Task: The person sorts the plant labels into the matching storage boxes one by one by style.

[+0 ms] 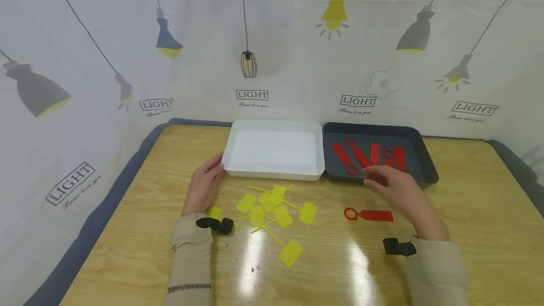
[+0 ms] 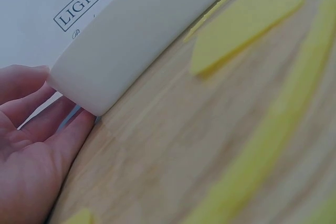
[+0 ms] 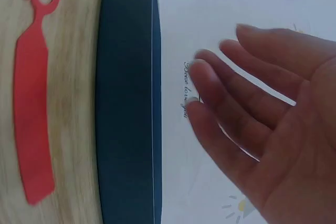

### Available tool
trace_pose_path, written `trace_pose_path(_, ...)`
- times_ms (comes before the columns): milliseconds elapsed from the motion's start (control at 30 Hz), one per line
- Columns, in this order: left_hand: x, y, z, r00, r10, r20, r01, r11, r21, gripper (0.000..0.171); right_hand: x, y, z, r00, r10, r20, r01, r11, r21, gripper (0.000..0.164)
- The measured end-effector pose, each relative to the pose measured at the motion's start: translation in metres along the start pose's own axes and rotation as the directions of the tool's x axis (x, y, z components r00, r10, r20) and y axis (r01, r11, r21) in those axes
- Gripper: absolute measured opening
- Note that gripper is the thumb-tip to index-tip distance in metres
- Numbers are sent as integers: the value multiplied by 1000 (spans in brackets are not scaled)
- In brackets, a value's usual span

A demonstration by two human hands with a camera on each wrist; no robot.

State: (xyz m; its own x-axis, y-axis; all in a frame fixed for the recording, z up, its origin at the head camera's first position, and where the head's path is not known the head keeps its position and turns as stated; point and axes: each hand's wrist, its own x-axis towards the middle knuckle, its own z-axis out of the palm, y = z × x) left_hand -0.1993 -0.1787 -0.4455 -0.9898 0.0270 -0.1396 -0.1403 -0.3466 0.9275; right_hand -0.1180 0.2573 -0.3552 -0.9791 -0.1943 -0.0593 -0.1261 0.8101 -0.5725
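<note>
Watching from a distance, I see the left hand (image 1: 203, 185) gripping the lower-left corner of the smooth white tray (image 1: 276, 150) at mid-frame, probably to steady it, while the right hand (image 1: 397, 190), fingers loosely bent and holding nothing, hangs over the lower edge of the dark tray (image 1: 344, 177), right of centre. Flat, ring-ended red tags (image 1: 375, 153) lie inside it, apparently kept together by colour; a loose red tag (image 1: 376, 215) lies below it, and square, thin-tailed yellow tags (image 1: 308, 213) scatter across the wood-grained table (image 1: 140, 230), lower centre.
</note>
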Motion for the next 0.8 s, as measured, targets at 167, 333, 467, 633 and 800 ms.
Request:
trace_pose_path(167,1,-3,2,1000,-2,-2,2,1000,1,40,-10,9,1,995,21,101,-22,1000,2,51)
trace_pose_path(333,1,-2,2,1000,0,-10,0,1000,1,40,-13,16,5,980,70,188,-69,998,-14,46)
trace_pose_path(467,2,1,1,1000,-1,-4,1,1000,19,40,-12,23,10,967,80,244,-74,997,-32,49)
trace_pose_path(633,2,3,0,1000,-5,6,5,1000,30,41,-13,33,13,966,32,257,-16,998,-67,50)
trace_pose_path(800,-1,0,2,1000,-8,19,8,1000,26,43,-16,40,14,968,16,252,15,992,-122,46)
